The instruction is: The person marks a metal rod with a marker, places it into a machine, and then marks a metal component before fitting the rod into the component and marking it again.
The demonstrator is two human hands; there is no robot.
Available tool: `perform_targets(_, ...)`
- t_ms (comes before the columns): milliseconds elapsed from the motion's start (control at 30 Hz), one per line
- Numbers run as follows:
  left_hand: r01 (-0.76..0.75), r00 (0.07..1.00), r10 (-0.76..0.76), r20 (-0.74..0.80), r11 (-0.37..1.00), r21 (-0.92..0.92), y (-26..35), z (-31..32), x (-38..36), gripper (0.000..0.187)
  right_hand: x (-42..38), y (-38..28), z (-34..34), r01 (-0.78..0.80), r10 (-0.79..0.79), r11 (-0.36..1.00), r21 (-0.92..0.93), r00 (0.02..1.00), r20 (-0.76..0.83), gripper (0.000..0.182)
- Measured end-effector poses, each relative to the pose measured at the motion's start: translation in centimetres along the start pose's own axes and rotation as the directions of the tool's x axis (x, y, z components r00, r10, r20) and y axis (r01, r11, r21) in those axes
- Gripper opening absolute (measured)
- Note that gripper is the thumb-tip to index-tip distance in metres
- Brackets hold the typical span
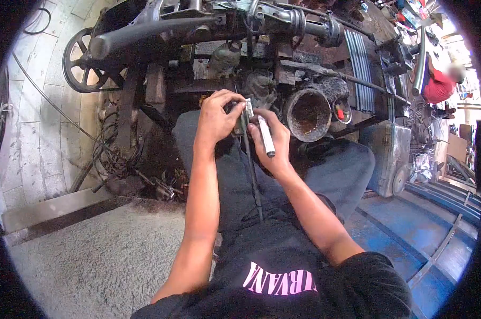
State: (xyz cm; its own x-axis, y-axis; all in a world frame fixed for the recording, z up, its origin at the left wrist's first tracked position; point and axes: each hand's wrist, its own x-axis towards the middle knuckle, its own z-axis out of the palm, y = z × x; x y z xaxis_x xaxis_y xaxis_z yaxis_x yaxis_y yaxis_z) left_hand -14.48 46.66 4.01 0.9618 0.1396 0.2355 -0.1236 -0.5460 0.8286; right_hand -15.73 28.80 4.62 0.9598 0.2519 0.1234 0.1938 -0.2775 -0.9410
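Note:
My left hand [219, 114] is closed, thumb and forefinger pinching a small silver metal piece [249, 108] at the upper end of a dark, slim rod [251, 173]. From there the rod runs down between my thighs toward my shirt. In my right hand [275, 139] is a white marker pen [265, 136], its black end pointing back at me. The pen's front end lies right by the metal piece, partly covered by my fingers. Both hands are close together above my lap, in front of the workbench.
A metal bowl [308, 116] with brownish contents stands just right of my hands. Beyond lie a long metal tube assembly [161, 34], a spoked wheel [85, 60] and several grey rods [361, 69]. A grey case [387, 157] stands at my right; a person in red [439, 85] is farther off.

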Motion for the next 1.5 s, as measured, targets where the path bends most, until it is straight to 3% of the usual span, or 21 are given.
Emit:
perform_targets(367,0.031,0.999,-0.03,-0.017,0.999,0.009,0.5,0.1,0.0,0.014,0.4,0.3,0.5,0.114,-0.12,0.987,-0.114,0.992,-0.048,0.035)
perform_targets(667,0.036,0.999,-0.039,-0.019,0.993,-0.111,0.9,-0.3,-0.3,0.013,0.3,-0.1,0.7,0.067,-0.077,0.995,-0.08,0.988,-0.13,0.033)
perform_targets(700,0.097,0.994,-0.104,-0.015,0.967,-0.236,1.2,-0.5,-0.4,0.012,0.2,-0.1,0.6,0.067,-0.078,0.994,-0.081,0.988,-0.133,0.033)
perform_targets(767,0.186,0.982,-0.188,0.035,0.899,-0.396,2.0,-1.1,-0.7,0.015,-0.1,0.1,0.4,-0.136,0.152,0.97,0.2,0.986,-0.063,0.032)
perform_targets(800,0.186,0.982,-0.187,0.037,0.899,-0.397,2.0,-1.2,-0.8,0.015,-0.2,0.0,0.4,-0.137,0.152,0.97,0.199,0.986,-0.065,0.032)
perform_targets(867,0.221,0.971,-0.235,0.052,0.783,-0.581,1.9,-1.4,-1.0,0.014,-0.1,-0.5,0.3,-0.171,0.204,0.908,0.383,0.978,-0.047,0.033)
perform_targets(933,0.212,0.972,-0.231,0.047,0.769,-0.604,1.6,-1.3,-1.3,0.015,-0.2,-1.8,0.0,-0.192,0.227,0.875,0.445,0.974,-0.026,0.034)
perform_targets(1000,0.268,0.932,-0.357,0.059,0.573,-0.775,2.1,-1.0,-1.7,0.017,-0.1,-3.6,-0.4,-0.317,0.356,0.763,0.564,0.934,0.043,0.036)
perform_targets(1133,0.284,0.932,-0.348,0.105,0.518,-0.807,1.8,-1.2,-2.1,0.024,-0.1,-4.0,-0.6,-0.278,0.314,0.753,0.597,0.948,0.046,0.037)
perform_targets(1233,0.316,0.912,-0.391,0.126,0.474,-0.822,2.4,-1.1,-2.1,0.023,-0.1,-3.9,-0.7,-0.222,0.254,0.84,0.495,0.967,0.002,0.036)
perform_targets(1300,0.314,0.911,-0.378,0.168,0.37,-0.874,2.8,-1.2,-2.0,0.024,-0.1,-4.3,-0.7,-0.217,0.252,0.837,0.503,0.968,-0.001,0.036)
perform_targets(1400,0.331,0.892,-0.414,0.182,0.323,-0.887,3.8,-1.2,-1.7,0.022,-0.3,-4.6,-1.0,-0.205,0.236,0.844,0.496,0.972,0.001,0.036)
perform_targets(1433,0.33,0.892,-0.414,0.18,0.323,-0.887,3.7,-1.3,-1.8,0.022,-0.4,-4.6,-1.0,-0.205,0.235,0.844,0.496,0.972,0.002,0.036)
perform_targets(1500,0.399,0.886,-0.414,0.21,0.448,-0.8,3.5,-1.4,-1.8,0.026,-0.3,-4.6,-1.1,-0.174,0.204,0.875,0.451,0.979,-0.02,0.036)
